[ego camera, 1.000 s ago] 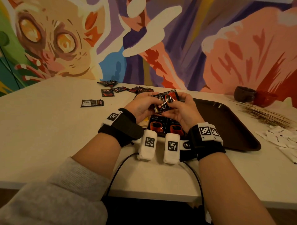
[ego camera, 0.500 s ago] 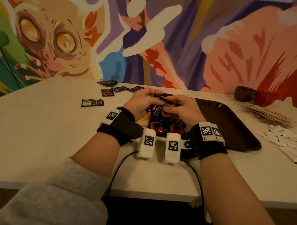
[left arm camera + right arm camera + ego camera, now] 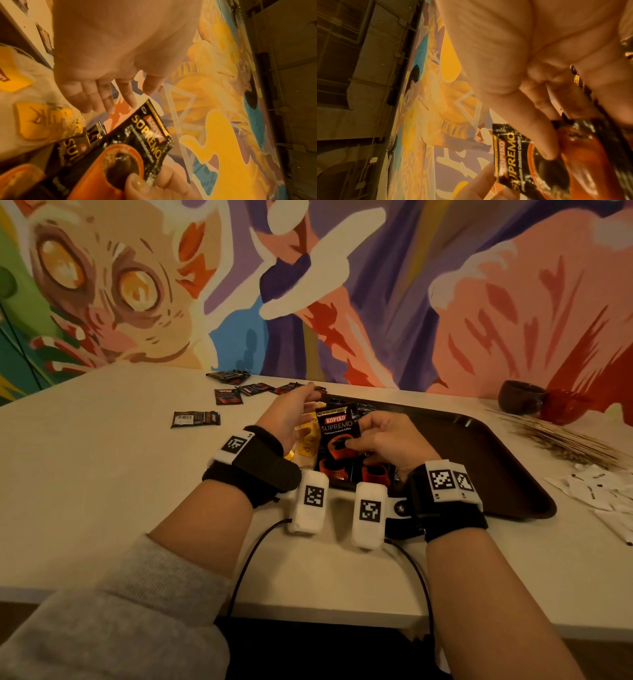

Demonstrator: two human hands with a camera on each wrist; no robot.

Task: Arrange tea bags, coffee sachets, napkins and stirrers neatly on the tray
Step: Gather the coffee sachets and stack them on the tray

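My right hand pinches a black Kopiko Supremo coffee sachet by its lower right side and holds it upright over the near left part of the dark brown tray. The same sachet shows in the left wrist view, and the sachet in the right wrist view. My left hand hovers just left of it, fingers straight, holding nothing. Under the hands, more coffee sachets lie on the tray beside yellow-tagged tea bags.
Several loose coffee sachets lie on the table left of and behind the tray. A heap of wooden stirrers and white paper packets lie to the right. A dark bowl and a red bowl stand by the wall.
Both hands were handling sachets together over the tray. The left hand has let go and opened out to the left, and the right hand now holds one sachet upright alone.
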